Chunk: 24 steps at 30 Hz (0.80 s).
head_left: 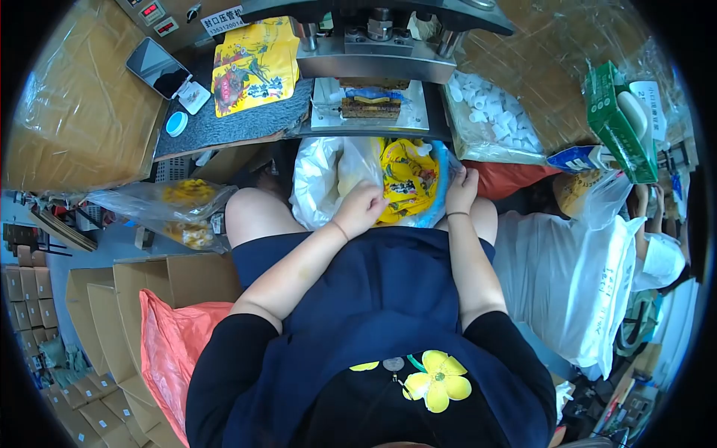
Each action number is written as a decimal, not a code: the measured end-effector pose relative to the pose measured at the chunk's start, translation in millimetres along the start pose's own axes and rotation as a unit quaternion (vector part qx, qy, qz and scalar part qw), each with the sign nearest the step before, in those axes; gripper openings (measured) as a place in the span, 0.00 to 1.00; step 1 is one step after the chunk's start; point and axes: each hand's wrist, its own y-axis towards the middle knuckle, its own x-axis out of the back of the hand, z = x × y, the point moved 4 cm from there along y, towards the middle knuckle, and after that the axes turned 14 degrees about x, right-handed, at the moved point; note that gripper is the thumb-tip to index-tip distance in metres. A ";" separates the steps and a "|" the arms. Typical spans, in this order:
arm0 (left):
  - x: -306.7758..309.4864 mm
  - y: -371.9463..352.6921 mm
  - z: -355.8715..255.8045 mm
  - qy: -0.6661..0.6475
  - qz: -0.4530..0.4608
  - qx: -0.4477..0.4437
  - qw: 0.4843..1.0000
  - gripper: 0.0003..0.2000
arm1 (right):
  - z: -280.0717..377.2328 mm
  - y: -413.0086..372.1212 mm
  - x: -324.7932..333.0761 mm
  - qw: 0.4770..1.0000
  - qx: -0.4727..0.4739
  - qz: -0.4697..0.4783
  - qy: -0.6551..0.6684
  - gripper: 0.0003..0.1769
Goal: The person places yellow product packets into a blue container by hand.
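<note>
Down in the lap, the left hand (362, 209) has its fingers curled shut on the yellow printed pouches (407, 183), knuckles up. The right hand (461, 187) hooks its fingers over the far rim of the clear plastic bag (321, 179) that holds them. The bag sits between the knees, right under the edge of the sealing machine (377, 56).

My worry is that the bag is slack and only propped by the legs. One hard tug on a pouch could tip it and spill the lot onto the floor. Slick pouches could also come out two at a time.

Further out, a loose pouch (254, 67) and a phone (157, 67) lie on the machine table, with a sack of white caps (497, 116) to the right. A big white bag (567, 276) and cardboard boxes (142, 284) crowd both sides, so elbow room looks tight.
</note>
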 end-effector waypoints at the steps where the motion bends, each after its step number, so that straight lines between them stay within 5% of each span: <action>1: -0.5 -5.4 6.5 0.003 0.026 0.033 0.999 0.13 | 3.5 5.5 0.5 0.986 -0.084 0.012 0.147 0.09; 2: -9.8 -10.6 50.6 -0.118 0.070 0.172 0.976 0.14 | 20.3 9.6 7.1 0.942 -0.168 0.025 0.289 0.09; 5: 31.2 -33.0 76.2 -0.149 -0.130 0.242 0.950 0.23 | 79.1 13.0 25.0 0.863 -0.230 0.106 0.438 0.11; 7: 67.2 -47.3 93.2 -0.094 -0.129 0.258 0.953 0.16 | 121.1 14.2 33.6 0.908 -0.146 0.187 0.345 0.17; 11: 140.3 -64.9 59.1 0.081 -0.199 0.200 0.956 0.05 | 125.2 9.0 54.8 0.946 0.046 0.196 0.254 0.19; 13: 163.8 -66.5 12.3 0.223 -0.275 0.104 0.929 0.04 | 126.6 13.4 79.3 0.944 -0.050 0.113 0.305 0.12; 17: 132.8 -60.3 -16.7 0.179 -0.221 -0.029 0.958 0.03 | 107.5 21.0 99.9 0.941 -0.075 0.046 0.328 0.09; 19: 87.8 -55.5 -22.7 0.029 -0.038 0.051 0.998 0.05 | 109.9 20.6 101.0 0.965 -0.049 0.091 0.242 0.07; 22: 49.2 -45.6 -79.7 0.070 -0.045 -0.214 0.973 0.03 | 140.8 14.7 92.3 0.975 0.067 0.209 0.044 0.05; 24: 34.5 -22.3 -84.2 -0.012 0.038 -0.242 0.969 0.02 | 171.5 -5.4 68.1 0.961 0.131 0.220 0.103 0.04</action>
